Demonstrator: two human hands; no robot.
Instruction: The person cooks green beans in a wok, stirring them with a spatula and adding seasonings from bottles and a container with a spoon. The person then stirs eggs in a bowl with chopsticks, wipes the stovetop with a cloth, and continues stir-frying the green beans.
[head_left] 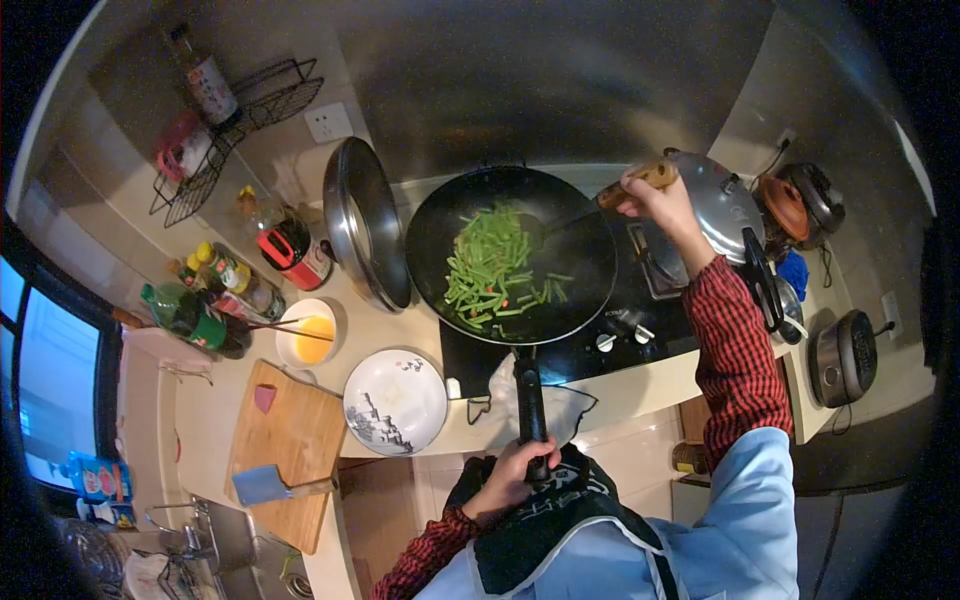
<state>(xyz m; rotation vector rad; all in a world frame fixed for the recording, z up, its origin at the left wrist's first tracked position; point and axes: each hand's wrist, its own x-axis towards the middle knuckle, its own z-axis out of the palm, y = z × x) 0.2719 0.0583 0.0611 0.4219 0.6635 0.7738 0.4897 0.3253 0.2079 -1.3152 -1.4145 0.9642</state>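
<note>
A black wok (pixel 580 290) sits on the hob with cut green beans (pixel 490 260) heaped left of its middle. My left hand (pixel 508 474) is closed around the wok's long black handle (pixel 530 400), near its end. In my right hand (pixel 655 203) is a spatula (pixel 610 196), gripped by its wooden handle; its dark shaft reaches into the wok at the beans' right side. The spatula's blade is hard to make out among the beans. Left of the wok, a large lid (pixel 362 225) stands on edge.
A patterned white plate (pixel 400 385), a bowl of beaten egg (pixel 312 340) with chopsticks, and a cutting board (pixel 315 405) bearing a cleaver (pixel 262 485) are to the left. Several bottles (pixel 190 315) line the wall. A pressure cooker (pixel 715 195) stands right of the wok.
</note>
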